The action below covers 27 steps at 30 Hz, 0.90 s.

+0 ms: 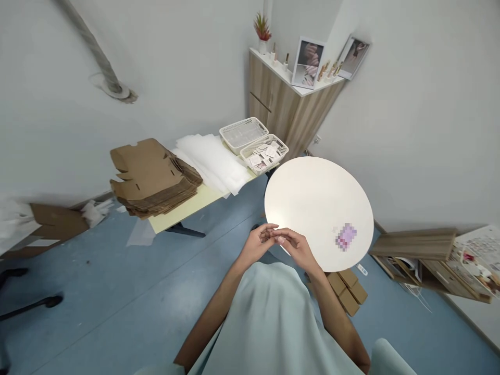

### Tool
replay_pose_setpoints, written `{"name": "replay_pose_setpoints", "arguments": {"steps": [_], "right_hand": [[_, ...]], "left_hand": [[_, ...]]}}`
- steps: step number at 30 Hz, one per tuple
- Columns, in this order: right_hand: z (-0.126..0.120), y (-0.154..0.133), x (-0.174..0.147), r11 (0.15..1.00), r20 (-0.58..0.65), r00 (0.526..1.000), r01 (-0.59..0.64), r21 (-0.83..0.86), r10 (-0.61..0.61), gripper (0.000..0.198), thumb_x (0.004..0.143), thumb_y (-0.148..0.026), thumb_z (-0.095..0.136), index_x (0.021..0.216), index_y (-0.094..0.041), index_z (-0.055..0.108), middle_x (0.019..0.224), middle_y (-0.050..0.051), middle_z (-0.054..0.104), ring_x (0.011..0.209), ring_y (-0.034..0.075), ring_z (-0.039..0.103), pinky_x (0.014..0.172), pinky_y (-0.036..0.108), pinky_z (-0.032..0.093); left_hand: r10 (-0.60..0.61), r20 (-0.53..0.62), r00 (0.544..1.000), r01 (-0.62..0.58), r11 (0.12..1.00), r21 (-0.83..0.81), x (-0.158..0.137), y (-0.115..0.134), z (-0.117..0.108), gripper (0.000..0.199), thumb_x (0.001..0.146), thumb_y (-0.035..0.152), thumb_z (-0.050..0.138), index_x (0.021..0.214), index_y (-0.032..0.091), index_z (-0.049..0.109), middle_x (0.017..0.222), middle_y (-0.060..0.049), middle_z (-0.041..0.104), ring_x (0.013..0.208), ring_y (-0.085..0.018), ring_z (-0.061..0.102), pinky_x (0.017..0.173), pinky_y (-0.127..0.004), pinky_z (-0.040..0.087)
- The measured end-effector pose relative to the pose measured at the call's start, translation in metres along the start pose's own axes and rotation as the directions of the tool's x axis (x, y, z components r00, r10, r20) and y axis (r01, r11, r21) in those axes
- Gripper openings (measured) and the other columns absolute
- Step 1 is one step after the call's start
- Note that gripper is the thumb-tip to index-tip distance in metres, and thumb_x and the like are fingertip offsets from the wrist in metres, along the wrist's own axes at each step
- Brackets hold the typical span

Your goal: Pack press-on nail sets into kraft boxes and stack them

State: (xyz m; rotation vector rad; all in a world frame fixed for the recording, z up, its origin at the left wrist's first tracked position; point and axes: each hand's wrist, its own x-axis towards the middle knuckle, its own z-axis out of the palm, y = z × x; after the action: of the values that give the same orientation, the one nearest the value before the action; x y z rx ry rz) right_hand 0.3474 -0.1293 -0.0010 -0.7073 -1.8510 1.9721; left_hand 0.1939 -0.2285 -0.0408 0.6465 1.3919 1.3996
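My left hand (258,242) and my right hand (294,246) meet at the fingertips in front of my body, at the near edge of a round white table (312,192). Their fingers are loosely bent and partly stretched out, with a gap between fingers and thumb on each side. No object shows in either hand. A purple and pink item (346,236), blurred into blocks, lies on the table to the right of my right hand.
Left, a pale yellow table (179,214) bears stacked flat cardboard boxes (148,166), white foam sheets (213,161) and two white baskets, one with small packets (263,156). Behind is a wooden cabinet (289,114). Brown boxes (347,291) sit on the floor, near a wooden shelf unit (414,245).
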Motion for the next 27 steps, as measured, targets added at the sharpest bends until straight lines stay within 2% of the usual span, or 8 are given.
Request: {"name": "replay_pose_setpoints", "arguments": {"steps": [8,13,17,20,24,27], "right_hand": [[0.019,-0.013,0.136,0.995,0.094,0.995,0.026,0.095,-0.035,0.035,0.099,-0.057,0.074,0.122,-0.031,0.080,0.128,0.007,0.080,0.125,0.029,0.074,0.109,0.046,0.060],[0.023,-0.019,0.199,0.993,0.061,0.996,0.051,0.106,-0.058,0.034,0.100,-0.056,0.073,0.124,-0.032,0.079,0.127,0.006,0.080,0.121,0.028,0.075,0.107,0.045,0.061],[0.024,-0.015,0.228,0.990,0.043,0.999,0.009,0.143,-0.015,0.035,0.101,-0.054,0.073,0.127,-0.031,0.078,0.128,0.006,0.080,0.120,0.026,0.076,0.107,0.044,0.061],[0.022,-0.013,0.242,0.988,-0.006,0.999,-0.049,0.150,0.051,0.038,0.100,-0.055,0.074,0.129,-0.031,0.077,0.131,0.007,0.079,0.120,0.027,0.077,0.108,0.045,0.060],[0.020,-0.012,0.251,0.992,-0.186,0.976,-0.105,0.073,0.117,0.040,0.099,-0.056,0.075,0.129,-0.029,0.076,0.132,0.009,0.079,0.123,0.028,0.076,0.109,0.047,0.060],[0.022,-0.013,0.251,0.987,-0.339,0.927,-0.146,0.064,0.160,0.040,0.099,-0.057,0.073,0.128,-0.029,0.076,0.130,0.009,0.079,0.120,0.029,0.076,0.109,0.048,0.059]], "left_hand": [[-0.003,-0.052,0.999,0.010,0.991,0.136,0.079,0.059,-0.090,0.053,0.084,0.056,0.082,0.123,0.022,0.072,0.111,-0.011,0.080,0.108,-0.028,0.077,0.097,-0.042,0.062],[-0.033,-0.048,0.998,0.040,0.989,0.146,0.133,0.084,-0.128,0.056,0.083,0.054,0.084,0.127,0.023,0.070,0.118,-0.011,0.080,0.113,-0.029,0.077,0.101,-0.043,0.062],[-0.114,0.039,0.993,0.109,0.987,0.120,0.162,0.090,-0.147,0.056,0.085,0.054,0.083,0.130,0.024,0.069,0.127,-0.011,0.079,0.121,-0.029,0.075,0.106,-0.042,0.061],[-0.156,0.140,0.978,0.135,0.979,0.151,0.185,0.089,-0.161,0.052,0.088,0.055,0.081,0.129,0.025,0.071,0.126,-0.009,0.079,0.117,-0.027,0.076,0.103,-0.040,0.061],[-0.186,0.244,0.952,0.123,0.960,0.252,0.237,0.076,-0.188,0.059,0.085,0.057,0.082,0.130,0.022,0.071,0.112,-0.009,0.079,0.106,-0.027,0.077,0.099,-0.041,0.062],[-0.191,0.184,0.964,0.103,0.909,0.404,0.295,0.059,-0.209,0.061,0.083,0.052,0.082,0.133,0.020,0.068,0.123,-0.013,0.077,0.111,-0.028,0.076,0.099,-0.041,0.061]]}}
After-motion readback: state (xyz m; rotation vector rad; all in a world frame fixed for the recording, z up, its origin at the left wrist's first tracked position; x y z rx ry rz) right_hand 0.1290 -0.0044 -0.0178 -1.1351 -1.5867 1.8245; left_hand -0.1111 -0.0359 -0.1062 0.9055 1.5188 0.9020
